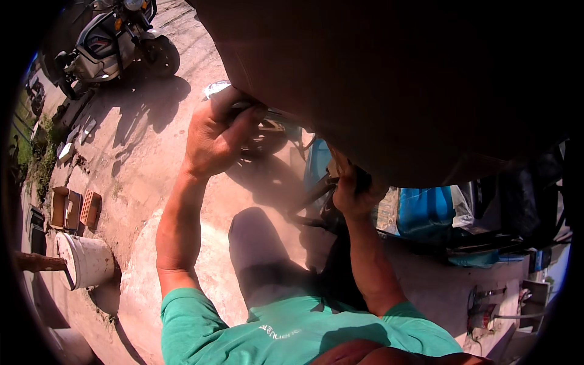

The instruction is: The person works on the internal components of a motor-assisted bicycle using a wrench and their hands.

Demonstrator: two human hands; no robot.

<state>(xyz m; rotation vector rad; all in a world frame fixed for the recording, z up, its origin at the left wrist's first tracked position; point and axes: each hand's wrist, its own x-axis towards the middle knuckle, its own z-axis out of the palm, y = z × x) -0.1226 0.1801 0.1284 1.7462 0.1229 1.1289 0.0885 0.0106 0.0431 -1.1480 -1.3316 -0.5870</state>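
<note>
A large dark shape [389,73], very close and too dim to identify, covers the upper middle and right. My left hand [216,137] is raised at its lower left edge, with thumb and fingers curled together; what they pinch is hidden. A small bright white thing [217,89] shows just behind those fingers. Further right, my right hand [356,191] is bent inward beneath the dark shape, beside some dark bar-like parts [319,191] and a blue panel [316,161]. Its fingers look closed, but shadow hides what is in them.
A parked scooter [112,52] stands at the far left on sunlit concrete [161,134]. Nearer on that side are a perforated brick [91,208] and a white bucket [91,261] by a wooden pole [39,263]. A blue object [426,212] and clear plastic [463,207] lie at right.
</note>
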